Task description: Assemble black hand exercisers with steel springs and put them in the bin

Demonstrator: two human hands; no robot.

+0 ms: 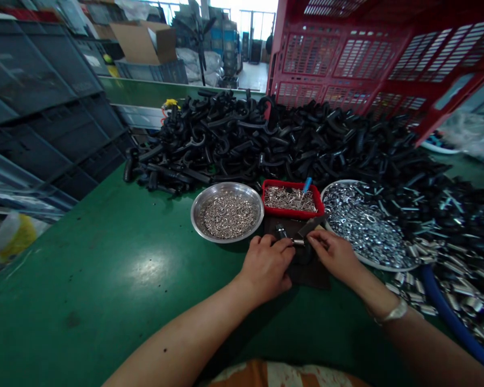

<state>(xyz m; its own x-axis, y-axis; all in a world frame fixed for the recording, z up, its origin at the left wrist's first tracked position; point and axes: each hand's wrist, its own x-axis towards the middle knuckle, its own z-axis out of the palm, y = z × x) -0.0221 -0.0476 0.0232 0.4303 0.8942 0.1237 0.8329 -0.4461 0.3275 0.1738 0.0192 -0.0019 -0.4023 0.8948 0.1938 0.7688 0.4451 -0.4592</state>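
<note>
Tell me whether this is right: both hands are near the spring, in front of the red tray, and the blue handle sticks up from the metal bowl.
Not quite. The head view shows the blue handle sticking up from the red tray, not the metal bowl. The left hand and right hand are near the spring, in front of that tray.

A factory assembly workshop: black moulded parts heaped on the green surface around twelve o'clock, stacked grey crates at ten, loose metal springs at four.
</note>
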